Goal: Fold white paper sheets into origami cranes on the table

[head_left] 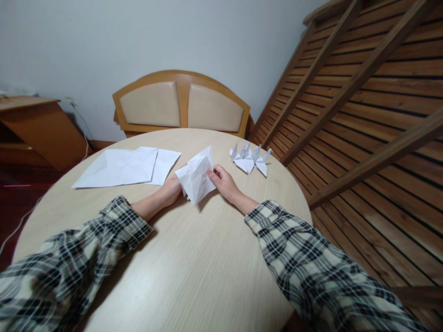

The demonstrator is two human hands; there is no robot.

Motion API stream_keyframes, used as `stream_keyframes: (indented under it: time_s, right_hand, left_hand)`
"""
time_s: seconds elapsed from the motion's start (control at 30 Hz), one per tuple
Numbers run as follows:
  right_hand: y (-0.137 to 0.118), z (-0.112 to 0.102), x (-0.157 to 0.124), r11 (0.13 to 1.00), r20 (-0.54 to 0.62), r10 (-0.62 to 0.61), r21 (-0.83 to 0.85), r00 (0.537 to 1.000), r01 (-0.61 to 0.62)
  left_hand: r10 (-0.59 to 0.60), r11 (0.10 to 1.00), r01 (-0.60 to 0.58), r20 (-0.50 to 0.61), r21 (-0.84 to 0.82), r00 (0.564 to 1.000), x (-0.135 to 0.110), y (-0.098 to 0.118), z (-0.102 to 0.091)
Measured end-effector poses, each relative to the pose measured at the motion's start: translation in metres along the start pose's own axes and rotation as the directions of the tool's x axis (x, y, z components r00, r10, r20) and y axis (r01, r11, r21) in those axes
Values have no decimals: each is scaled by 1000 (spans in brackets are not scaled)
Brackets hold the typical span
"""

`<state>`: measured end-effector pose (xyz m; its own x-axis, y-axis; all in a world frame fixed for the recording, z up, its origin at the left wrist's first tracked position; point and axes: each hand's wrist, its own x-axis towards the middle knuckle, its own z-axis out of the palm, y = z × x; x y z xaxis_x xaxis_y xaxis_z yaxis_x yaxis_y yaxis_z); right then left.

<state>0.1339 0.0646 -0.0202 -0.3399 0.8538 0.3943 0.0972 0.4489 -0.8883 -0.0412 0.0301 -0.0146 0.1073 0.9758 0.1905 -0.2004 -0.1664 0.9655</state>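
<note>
A creased, partly folded white paper (195, 177) stands up from the round table (194, 267), held between both hands. My left hand (171, 189) grips its left lower edge, mostly hidden behind the sheet. My right hand (223, 182) pinches its right edge with closed fingers. Both forearms in plaid sleeves rest on the tabletop.
Flat white sheets (124, 167) lie on the table to the left. Folded paper cranes (249, 158) stand to the right of my hands. A wooden chair (182, 103) is behind the table, a slatted wooden frame (363, 120) at right, a wooden cabinet (38, 129) at left.
</note>
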Motion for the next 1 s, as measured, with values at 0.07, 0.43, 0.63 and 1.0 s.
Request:
stream_keyframes:
  time_s: [0.07,0.43,0.63,1.0]
  right_hand:
    - [-1,0,0,999,-27,-27,-25,999,27]
    - [5,-5,2,994,-90,-50,-96,995,41]
    - [7,-4,2,998,-66,-6,-55,998,3]
    - [7,-4,3,992,-98,-30,-125,995,18]
  left_hand:
    - [-13,1000,12,23,11,1000,-1,2,2]
    - [-119,991,127,146,-43,982,-2,13,-6]
    - [-42,998,41,9,43,999,-1,9,-9]
    - [-11,985,32,-125,169,992,-1,7,-10]
